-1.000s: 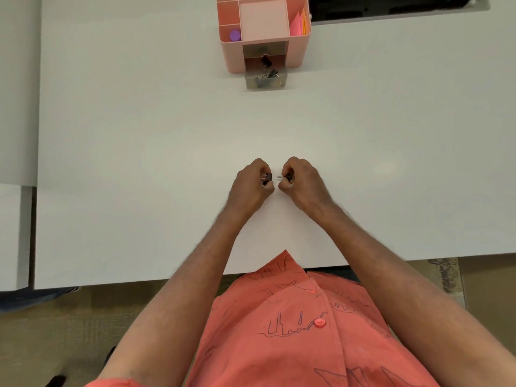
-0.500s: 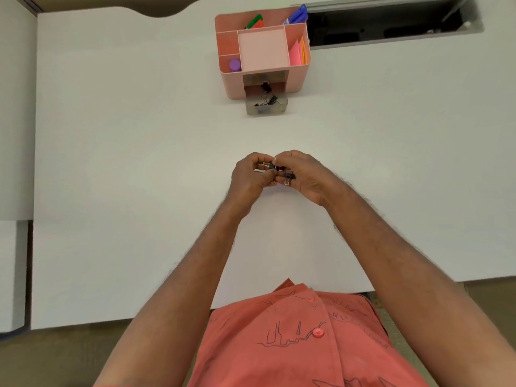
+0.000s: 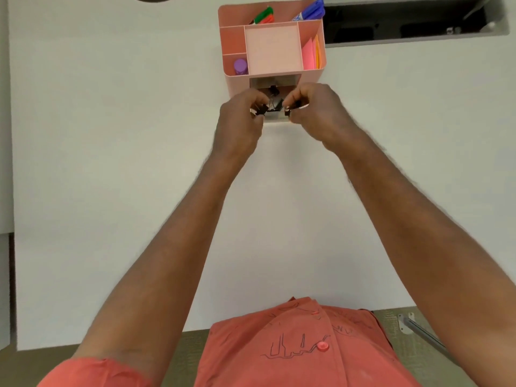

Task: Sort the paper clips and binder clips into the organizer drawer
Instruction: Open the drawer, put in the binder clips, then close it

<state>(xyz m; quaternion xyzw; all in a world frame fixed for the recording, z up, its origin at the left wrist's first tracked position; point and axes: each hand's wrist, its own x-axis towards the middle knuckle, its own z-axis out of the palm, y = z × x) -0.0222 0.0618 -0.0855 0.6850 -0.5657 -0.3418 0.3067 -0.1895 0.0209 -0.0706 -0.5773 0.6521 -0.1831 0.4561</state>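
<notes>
A pink desk organizer (image 3: 237,82) stands at the far middle of the white table (image 3: 111,163). Its clear drawer (image 3: 275,118) is pulled out toward me, with black binder clips (image 3: 275,103) lying inside. My left hand (image 3: 240,121) is over the drawer's left side, pinching a black binder clip (image 3: 261,109). My right hand (image 3: 315,110) is over the drawer's right side, pinching a small black clip (image 3: 291,107) with silver wire showing. Both hands hide most of the drawer's edges.
The organizer's upper compartments hold markers (image 3: 310,12), pink and orange sticky notes (image 3: 314,54) and a purple cap (image 3: 240,67). A dark cable slot (image 3: 405,26) is cut into the table at the back right. A metal chair part (image 3: 418,331) shows below the table edge.
Both hands have moved from the table's middle, where they were close together, forward to the open drawer, each carrying a clip. They are now apart, one at each side of the drawer.
</notes>
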